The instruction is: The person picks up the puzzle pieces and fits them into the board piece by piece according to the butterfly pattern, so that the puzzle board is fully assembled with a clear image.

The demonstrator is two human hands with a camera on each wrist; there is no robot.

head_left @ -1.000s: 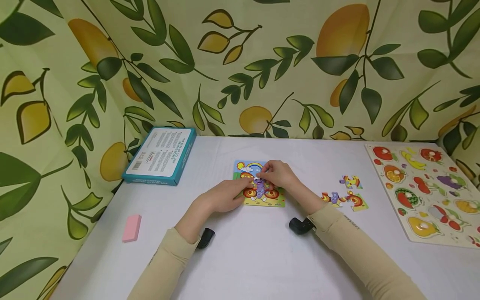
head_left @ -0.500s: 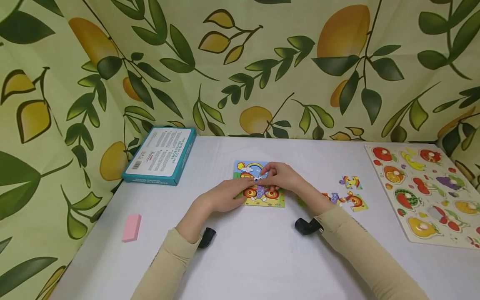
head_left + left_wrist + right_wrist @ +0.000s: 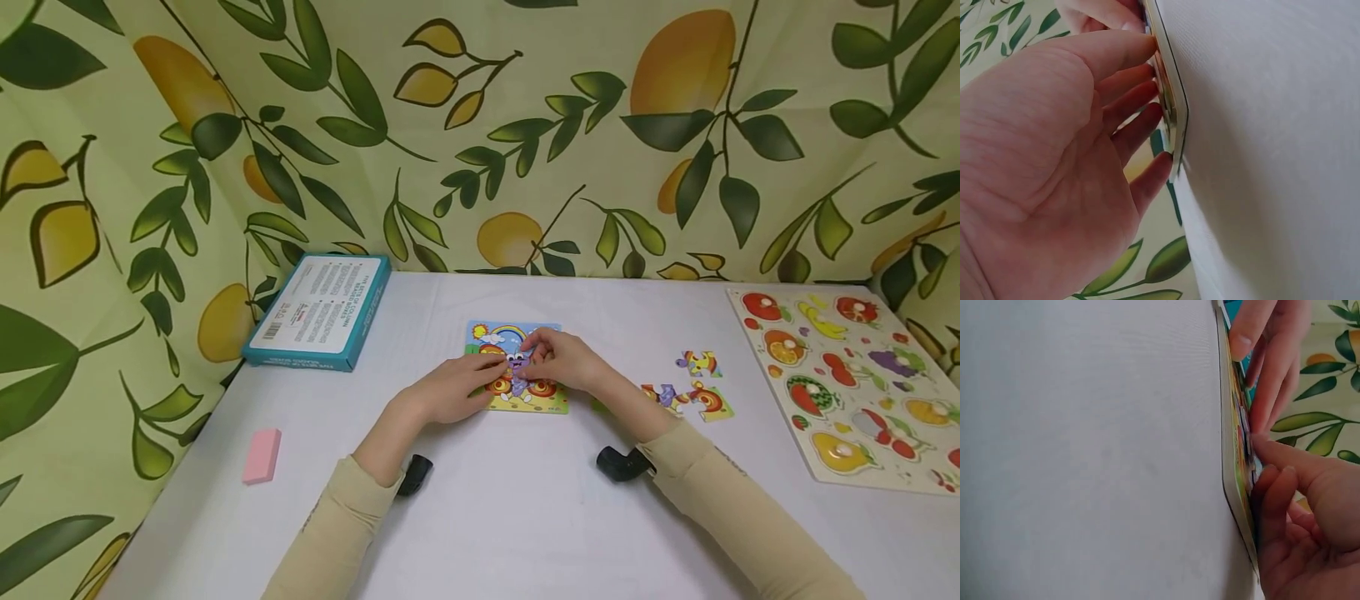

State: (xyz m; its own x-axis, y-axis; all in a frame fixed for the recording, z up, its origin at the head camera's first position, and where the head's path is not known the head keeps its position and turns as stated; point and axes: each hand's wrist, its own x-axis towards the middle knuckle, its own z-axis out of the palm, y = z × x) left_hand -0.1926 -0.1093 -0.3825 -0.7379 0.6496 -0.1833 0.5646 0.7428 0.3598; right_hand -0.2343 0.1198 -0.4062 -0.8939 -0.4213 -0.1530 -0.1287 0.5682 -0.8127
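Note:
A butterfly jigsaw board (image 3: pixel 525 407) lies flat on the white table, with a rainbow and sun along its top. My left hand (image 3: pixel 453 390) rests on its left part, fairly straight fingers touching the picture and the thumb near the lower edge. From the right, my right hand (image 3: pixel 564 360) bends its thumb and fingers around a small puzzle piece (image 3: pixel 528 357) at the middle of the board; the fingers hide most of it. The right wrist view shows the right thumb and fingertips close against the board's face, and raised piece edges (image 3: pixel 1245 434) beside them.
Loose puzzle pieces (image 3: pixel 701 363) and two more, joined (image 3: pixel 708 402), lie to the right. Beyond them is a wooden fruit peg board (image 3: pixel 817 437). A teal box (image 3: pixel 315 312) stands at the back left, a pink block (image 3: pixel 262 456) at the left.
My right hand has shifted slightly right and down on the board, its thumb now nearer the butterfly's face. The left hand has stayed nearly in place.

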